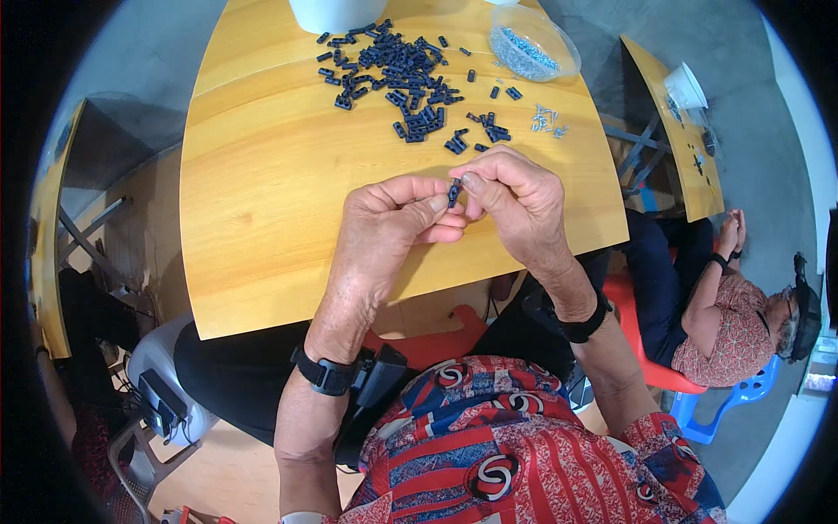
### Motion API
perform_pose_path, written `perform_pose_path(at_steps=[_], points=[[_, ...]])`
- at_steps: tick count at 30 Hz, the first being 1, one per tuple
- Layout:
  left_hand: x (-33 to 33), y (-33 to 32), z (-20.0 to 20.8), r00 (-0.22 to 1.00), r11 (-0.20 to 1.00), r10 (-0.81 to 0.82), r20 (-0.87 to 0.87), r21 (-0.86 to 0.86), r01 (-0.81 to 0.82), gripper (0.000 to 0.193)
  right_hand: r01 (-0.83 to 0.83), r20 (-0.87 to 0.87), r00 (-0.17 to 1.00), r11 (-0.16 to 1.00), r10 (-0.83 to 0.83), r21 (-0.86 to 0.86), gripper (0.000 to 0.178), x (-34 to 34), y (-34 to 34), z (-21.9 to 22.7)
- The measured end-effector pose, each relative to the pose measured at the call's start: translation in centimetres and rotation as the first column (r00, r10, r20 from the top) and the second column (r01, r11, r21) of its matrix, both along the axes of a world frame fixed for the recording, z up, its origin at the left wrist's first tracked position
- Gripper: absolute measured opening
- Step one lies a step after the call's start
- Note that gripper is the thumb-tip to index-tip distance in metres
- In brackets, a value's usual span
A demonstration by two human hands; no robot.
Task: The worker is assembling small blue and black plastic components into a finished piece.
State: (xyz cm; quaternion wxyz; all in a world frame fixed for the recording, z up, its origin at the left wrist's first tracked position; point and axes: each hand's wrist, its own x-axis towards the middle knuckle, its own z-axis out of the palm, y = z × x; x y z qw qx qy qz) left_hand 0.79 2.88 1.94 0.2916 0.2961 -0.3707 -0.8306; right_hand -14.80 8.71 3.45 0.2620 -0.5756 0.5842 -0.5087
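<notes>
Above the near half of the wooden table, my left hand (397, 214) pinches a small black plastic part (454, 193) between thumb and fingers. My right hand (511, 192) meets it from the other side, its thumb and fingertips closed at the part's upper end. Whether the right fingertips also hold a tiny piece is hidden. Just beyond my hands lie a few black parts (496, 131) of the same kind, and a large heap of black parts (401, 65) spreads farther back. Small silvery metal pieces (547, 122) lie loose to the right of them.
At the far right of the table (253, 227) stands a clear round tub (534, 44) of small silvery-blue pieces. A white container (336, 12) sits at the back edge. To the right, another person (729, 327) sits by a second table (676, 131) with a white bowl (685, 87).
</notes>
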Motion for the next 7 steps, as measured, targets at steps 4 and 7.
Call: perform_pose_path(at_steps=[4,7], points=[[-0.06,0.01,-0.41,1.0,1.0,0.004,0.003,-0.004,-0.004,0.015,0.009,-0.03,1.0,1.0,-0.01,-0.022,0.007,0.1,0.17,0.02],[-0.02,0.04,-0.31,1.0,1.0,0.002,0.008,-0.015,-0.002,0.016,0.017,-0.104,0.994,0.998,-0.023,-0.056,0.007,0.21,0.27,0.09]])
